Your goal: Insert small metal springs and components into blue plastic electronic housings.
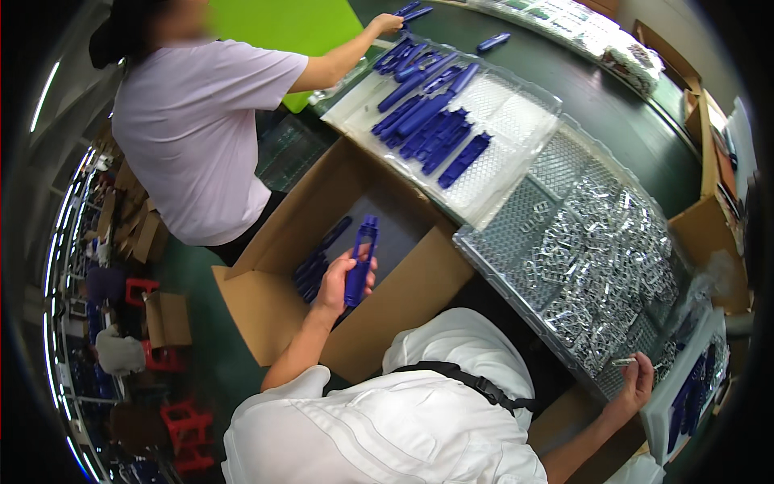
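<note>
Over an open cardboard box (282,202), my left hand (336,284) grips a long blue plastic housing (362,260) with an opening in its upper part. More blue housings (310,274) lie inside that box, partly hidden by its flap and my hand. At the near right edge of a clear tray, my right hand (637,382) pinches a small silvery metal bracket (623,362). Many similar metal brackets (605,266) are heaped in the tray (500,254).
A white tray (512,129) with several blue housings (435,121) stands ahead on the green table (556,60). At the left, another person (193,129) reaches over the table, blue pieces in hand. A bin of blue parts (685,395) stands beside my right hand.
</note>
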`<state>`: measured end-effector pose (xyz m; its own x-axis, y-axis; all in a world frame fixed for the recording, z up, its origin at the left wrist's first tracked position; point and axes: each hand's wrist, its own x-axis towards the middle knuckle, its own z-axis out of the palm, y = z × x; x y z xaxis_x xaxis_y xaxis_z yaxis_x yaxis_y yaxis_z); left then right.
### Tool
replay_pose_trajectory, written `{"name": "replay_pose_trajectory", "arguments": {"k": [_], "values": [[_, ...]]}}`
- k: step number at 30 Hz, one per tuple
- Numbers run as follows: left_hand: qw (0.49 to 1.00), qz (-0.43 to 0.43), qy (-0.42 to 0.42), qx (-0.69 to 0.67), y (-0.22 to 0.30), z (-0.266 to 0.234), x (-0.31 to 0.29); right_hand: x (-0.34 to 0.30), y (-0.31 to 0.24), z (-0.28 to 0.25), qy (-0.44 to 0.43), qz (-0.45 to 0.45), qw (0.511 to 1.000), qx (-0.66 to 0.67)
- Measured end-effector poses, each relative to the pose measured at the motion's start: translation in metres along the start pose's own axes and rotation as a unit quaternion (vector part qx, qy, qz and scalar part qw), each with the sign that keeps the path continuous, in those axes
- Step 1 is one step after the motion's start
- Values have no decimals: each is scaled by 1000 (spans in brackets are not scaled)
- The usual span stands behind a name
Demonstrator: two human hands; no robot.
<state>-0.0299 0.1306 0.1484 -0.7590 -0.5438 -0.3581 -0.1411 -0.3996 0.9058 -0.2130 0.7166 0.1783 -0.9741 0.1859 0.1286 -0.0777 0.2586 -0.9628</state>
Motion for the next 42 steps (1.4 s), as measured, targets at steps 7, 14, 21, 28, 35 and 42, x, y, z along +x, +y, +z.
{"name": "replay_pose_trajectory", "arguments": {"k": [7, 14, 21, 28, 35, 42], "values": [[888, -131, -434, -76, 11, 206, -9, -16, -72, 42, -28, -61, 994, 82], [776, -228, -587, -30, -17, 316, -35, -17, -134, 65, -55, -220, 971, -80], [778, -192, -597, 12, -38, 330, -47, -30, -126, 63, -44, -184, 960, -206], [790, -183, -585, 25, -40, 328, -49, -34, -123, 77, -35, -155, 962, -220], [805, -150, -573, 28, -45, 323, -47, -28, -116, 84, -48, -215, 936, -273], [831, -56, -545, 98, -49, 323, -51, -33, -107, 90, -16, -213, 939, -270]]}}
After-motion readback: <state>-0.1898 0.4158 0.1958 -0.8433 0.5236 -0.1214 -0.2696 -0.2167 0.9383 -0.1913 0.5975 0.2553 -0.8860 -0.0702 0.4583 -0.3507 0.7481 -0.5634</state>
